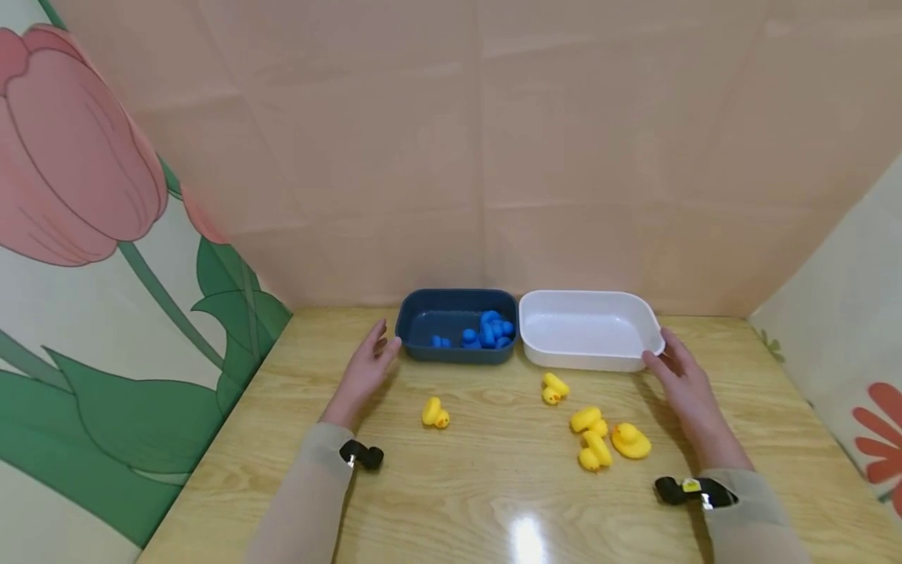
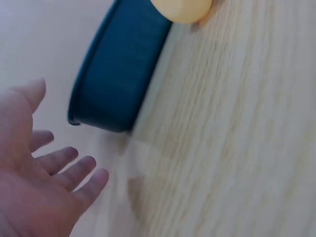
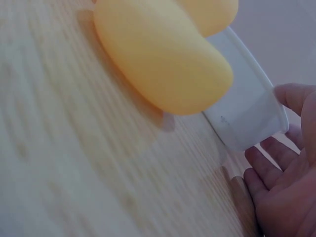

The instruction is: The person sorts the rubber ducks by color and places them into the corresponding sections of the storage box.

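My left hand (image 1: 362,372) is beside the left end of a dark blue tray (image 1: 456,356), fingers loosely extended. In the left wrist view a gap shows between that hand and the tray. Several small blue toys (image 1: 488,332) lie in the tray, mostly at its right. A white tray (image 1: 590,361) stands to the right of the dark one. My right hand (image 1: 685,384) is at its right end, thumb at the rim of the front corner and fingers along the outer end, fairly straight. Fingertip contact is partly hidden in the right wrist view.
Several yellow rubber ducks lie on the wooden table (image 1: 451,501): one duck (image 1: 435,413) before the dark tray, another duck (image 1: 554,388) before the white tray, and a cluster with an upright duck (image 1: 630,441) nearer my right forearm. A beige sheet (image 1: 479,157) hangs behind the trays.
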### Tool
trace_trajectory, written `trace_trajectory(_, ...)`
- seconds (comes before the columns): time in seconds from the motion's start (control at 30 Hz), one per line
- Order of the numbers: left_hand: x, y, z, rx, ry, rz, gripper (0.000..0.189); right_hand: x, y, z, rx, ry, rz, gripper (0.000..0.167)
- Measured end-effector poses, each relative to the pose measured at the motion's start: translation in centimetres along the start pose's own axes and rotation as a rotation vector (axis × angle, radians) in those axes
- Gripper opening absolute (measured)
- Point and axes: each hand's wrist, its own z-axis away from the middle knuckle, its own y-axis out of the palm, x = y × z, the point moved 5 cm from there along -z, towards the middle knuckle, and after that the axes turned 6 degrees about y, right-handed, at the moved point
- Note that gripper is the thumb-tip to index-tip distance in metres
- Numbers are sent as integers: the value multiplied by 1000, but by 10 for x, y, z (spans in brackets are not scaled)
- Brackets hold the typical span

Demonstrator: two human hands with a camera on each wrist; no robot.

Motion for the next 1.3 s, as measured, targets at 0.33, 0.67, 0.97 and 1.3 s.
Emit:
trace_trajectory(0.33, -21, -1, 26, 65, 49, -16, 79, 0, 2, -2, 8, -16, 14, 86)
trace_trajectory(0.67, -34, -5, 50, 41, 105, -214, 79, 2, 6, -3, 11, -18, 24, 87)
trace_trajectory(0.97, -49, 11, 71, 157, 171, -299, 85, 5, 4, -2, 10, -32, 30, 86)
trace_trajectory(1.3, -61, 37, 86, 270, 297, -431, 87, 3, 1, -1, 23, -14, 21, 87)
